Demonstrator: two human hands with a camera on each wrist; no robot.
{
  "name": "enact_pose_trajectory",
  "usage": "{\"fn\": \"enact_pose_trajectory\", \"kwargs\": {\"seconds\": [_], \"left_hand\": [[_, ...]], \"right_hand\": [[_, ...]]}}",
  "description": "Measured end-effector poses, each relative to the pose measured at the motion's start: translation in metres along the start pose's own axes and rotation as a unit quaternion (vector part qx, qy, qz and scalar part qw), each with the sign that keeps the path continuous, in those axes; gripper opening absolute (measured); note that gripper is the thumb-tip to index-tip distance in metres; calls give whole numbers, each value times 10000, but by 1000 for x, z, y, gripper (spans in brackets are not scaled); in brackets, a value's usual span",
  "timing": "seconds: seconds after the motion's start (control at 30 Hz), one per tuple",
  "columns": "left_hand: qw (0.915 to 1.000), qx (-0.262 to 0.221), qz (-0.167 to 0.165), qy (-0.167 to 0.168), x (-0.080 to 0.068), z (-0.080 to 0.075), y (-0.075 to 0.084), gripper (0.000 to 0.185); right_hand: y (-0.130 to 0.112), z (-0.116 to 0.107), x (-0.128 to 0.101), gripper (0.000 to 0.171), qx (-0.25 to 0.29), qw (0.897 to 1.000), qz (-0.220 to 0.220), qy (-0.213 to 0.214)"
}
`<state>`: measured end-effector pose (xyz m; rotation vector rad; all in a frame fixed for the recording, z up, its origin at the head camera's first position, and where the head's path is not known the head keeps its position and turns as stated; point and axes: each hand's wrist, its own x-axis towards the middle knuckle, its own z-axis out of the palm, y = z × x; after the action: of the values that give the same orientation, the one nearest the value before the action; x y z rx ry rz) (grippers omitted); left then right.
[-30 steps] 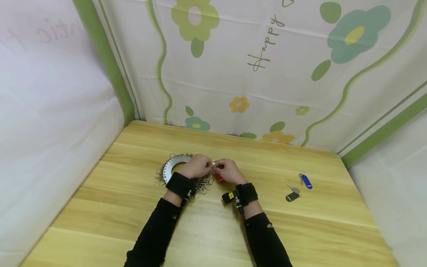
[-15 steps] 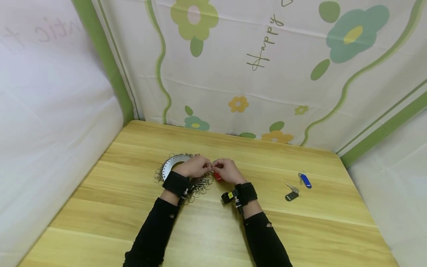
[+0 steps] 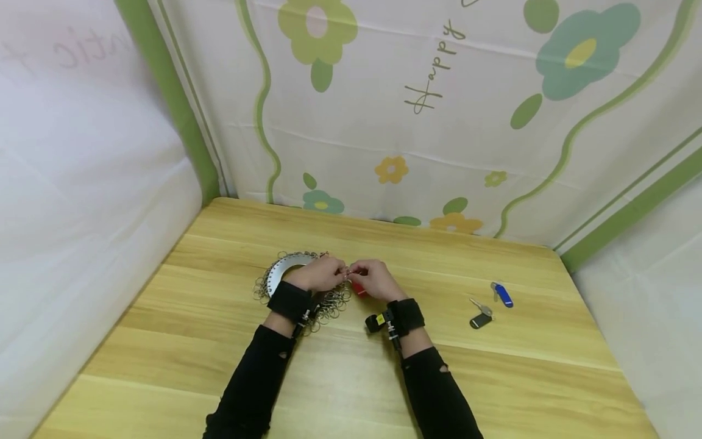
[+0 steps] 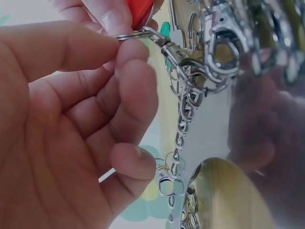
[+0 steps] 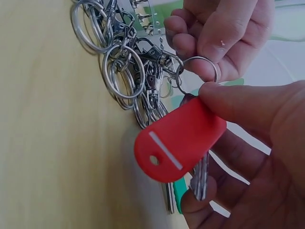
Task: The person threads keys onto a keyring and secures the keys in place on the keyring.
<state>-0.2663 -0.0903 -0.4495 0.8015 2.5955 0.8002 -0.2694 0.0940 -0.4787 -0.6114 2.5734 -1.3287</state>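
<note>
A flat metal ring [image 3: 274, 277] lies on the table, its edge hung with several swivel clasps and split rings. My left hand [image 3: 323, 274] reaches over it and pinches a split ring [image 5: 197, 57] between thumb and index finger. In the left wrist view, a swivel clasp [image 4: 174, 53] joins this split ring to the metal ring. My right hand [image 3: 375, 280] pinches a red key tag [image 5: 178, 143] near its top, close to the same split ring. A silver key [image 5: 200, 179] hangs behind the tag. Whether the tag is threaded on the split ring is hidden by the fingers.
To the right lie a key with a black tag [image 3: 480, 321] and a key with a blue tag [image 3: 503, 296]. A green tag [image 5: 180, 191] shows behind the right hand's tag. White printed cloth [image 3: 340, 134] walls the table's back and sides.
My left hand has shifted slightly left and settled lower over the metal ring. My right hand stays nearly in place, still pinching the red tag.
</note>
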Motion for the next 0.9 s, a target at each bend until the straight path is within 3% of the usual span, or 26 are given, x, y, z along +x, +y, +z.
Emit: {"fn": "enact_pose_trajectory", "kwargs": {"seconds": [0.3, 0.9], "left_hand": [[9999, 16, -130, -15, 0, 1, 1, 25], [9998, -189, -70, -10, -1, 0, 0, 24]], "right_hand": [[-4, 1, -1, 9, -167, 9998, 89, -5], [-6, 1, 0, 9, -181, 9996, 184, -80]]}}
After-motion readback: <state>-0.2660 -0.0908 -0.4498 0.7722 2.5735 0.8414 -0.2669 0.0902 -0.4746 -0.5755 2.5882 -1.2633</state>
